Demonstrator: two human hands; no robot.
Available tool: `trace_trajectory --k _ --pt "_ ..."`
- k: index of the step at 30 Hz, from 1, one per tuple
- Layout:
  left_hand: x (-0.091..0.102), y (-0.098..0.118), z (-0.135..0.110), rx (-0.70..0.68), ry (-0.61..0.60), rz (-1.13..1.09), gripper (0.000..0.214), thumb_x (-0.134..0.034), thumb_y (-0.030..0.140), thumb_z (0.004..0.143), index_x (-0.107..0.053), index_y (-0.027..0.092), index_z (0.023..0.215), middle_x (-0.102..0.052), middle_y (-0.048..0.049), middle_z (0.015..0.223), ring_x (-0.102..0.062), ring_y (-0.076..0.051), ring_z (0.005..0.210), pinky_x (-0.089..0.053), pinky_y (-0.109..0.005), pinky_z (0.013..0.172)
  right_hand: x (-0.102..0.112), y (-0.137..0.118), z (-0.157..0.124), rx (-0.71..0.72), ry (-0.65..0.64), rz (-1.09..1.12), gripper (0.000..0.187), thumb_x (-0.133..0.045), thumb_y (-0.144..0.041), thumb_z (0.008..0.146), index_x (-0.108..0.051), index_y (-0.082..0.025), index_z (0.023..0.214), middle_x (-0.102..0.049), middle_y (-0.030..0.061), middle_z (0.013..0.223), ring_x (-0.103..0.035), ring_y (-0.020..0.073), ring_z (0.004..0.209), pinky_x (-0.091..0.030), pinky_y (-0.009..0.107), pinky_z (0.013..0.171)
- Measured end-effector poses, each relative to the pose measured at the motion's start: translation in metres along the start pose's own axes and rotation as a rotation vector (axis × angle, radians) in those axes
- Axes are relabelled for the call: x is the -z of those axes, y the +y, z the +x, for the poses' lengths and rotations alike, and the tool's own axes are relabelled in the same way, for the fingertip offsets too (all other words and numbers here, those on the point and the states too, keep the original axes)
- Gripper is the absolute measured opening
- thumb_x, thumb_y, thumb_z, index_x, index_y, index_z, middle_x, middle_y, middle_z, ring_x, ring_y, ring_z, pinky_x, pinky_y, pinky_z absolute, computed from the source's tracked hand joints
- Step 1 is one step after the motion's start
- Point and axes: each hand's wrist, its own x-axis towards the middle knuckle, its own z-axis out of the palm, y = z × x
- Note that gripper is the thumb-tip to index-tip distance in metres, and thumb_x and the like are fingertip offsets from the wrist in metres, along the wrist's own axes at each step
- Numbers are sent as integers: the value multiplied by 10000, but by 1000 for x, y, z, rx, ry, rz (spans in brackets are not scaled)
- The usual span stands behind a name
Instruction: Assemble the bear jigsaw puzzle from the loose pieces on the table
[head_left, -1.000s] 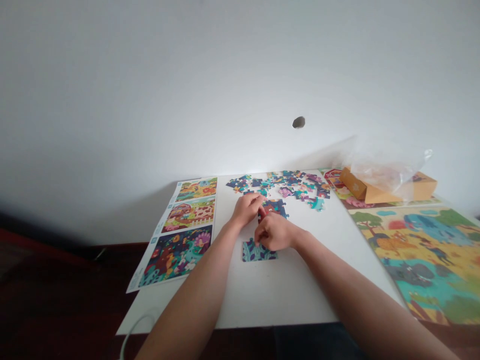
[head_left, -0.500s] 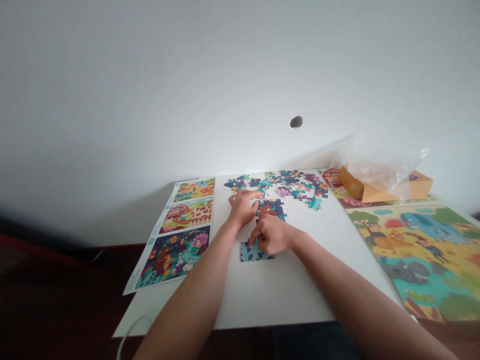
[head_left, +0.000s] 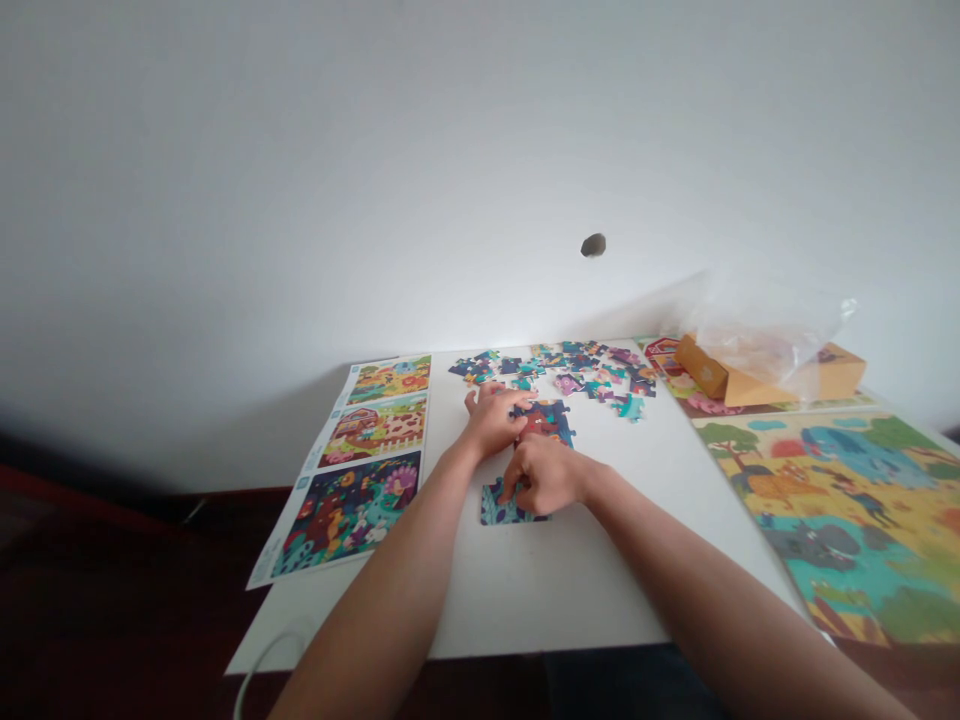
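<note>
A partly joined jigsaw puzzle [head_left: 551,421] lies on the white table, its upper part showing a reddish-brown animal on dark blue. Its lower part [head_left: 495,507] has teal leaves; my hands hide the stretch between. My left hand [head_left: 496,418] rests at the upper left edge of the puzzle, fingers spread and thumb at its side. Below it, my right hand [head_left: 546,474] is closed, with a bent index finger pressed down at the leafy part. Whatever lies under or between its fingertips is hidden. Loose jigsaw pieces [head_left: 568,384] are scattered beyond both hands.
At left lies a reference sheet [head_left: 309,480] with three pictures. On the right are an animal puzzle picture [head_left: 825,500] and a yellow cardboard box [head_left: 840,372] with a clear plastic bag [head_left: 765,330]. A wall [head_left: 375,200] stands behind the white table [head_left: 600,590]; a cable [head_left: 259,660] hangs at front left.
My left hand has shifted slightly right and toward me, closer to the puzzle's edge. My right hand stays nearly in place, its index finger still pressed down.
</note>
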Motion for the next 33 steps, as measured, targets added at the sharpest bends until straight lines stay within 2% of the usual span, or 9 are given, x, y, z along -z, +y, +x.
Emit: trace_trajectory --k 9,15,21,28,33 --pt "-2 -2 1 -34 -15 -5 446 -642 160 705 -744 330 1104 -769 -61 977 -431 -368 1255 -48 -723 1112 0 -1 0 -2 -14 16 338 -603 -67 603 -823 -196 825 -650 -20 551 -492 96 498 -362 197 509" --pt "5 6 -2 -19 -84 61 486 -605 169 735 -711 336 1178 -763 -25 1068 -393 -332 1298 -26 -700 1133 0 2 0 75 109 24 441 -551 -52 581 -812 -185 911 -591 -33 530 -466 101 500 -354 200 508" --pt "6 7 -2 1 -116 117 519 -601 191 746 -679 342 1236 -751 -13 1121 -387 -321 1308 -37 -683 1147 -4 8 2 64 116 8 419 -536 -60 567 -815 -201 846 -618 -24 541 -485 112 511 -368 212 518" --pt "6 7 -2 -20 -116 125 490 -588 218 759 -691 355 1218 -750 -1 1123 -389 -321 1295 -49 -684 1145 -8 14 4 85 176 -17 393 -525 -59 583 -815 -191 813 -660 -10 557 -489 116 496 -379 226 526" --pt "7 8 -3 -24 -114 136 448 -593 232 763 -712 348 1179 -751 -6 1111 -399 -325 1287 -68 -676 1146 -9 15 5 78 170 -30 340 -521 -73 602 -806 -186 747 -677 3 566 -521 127 507 -390 230 530"
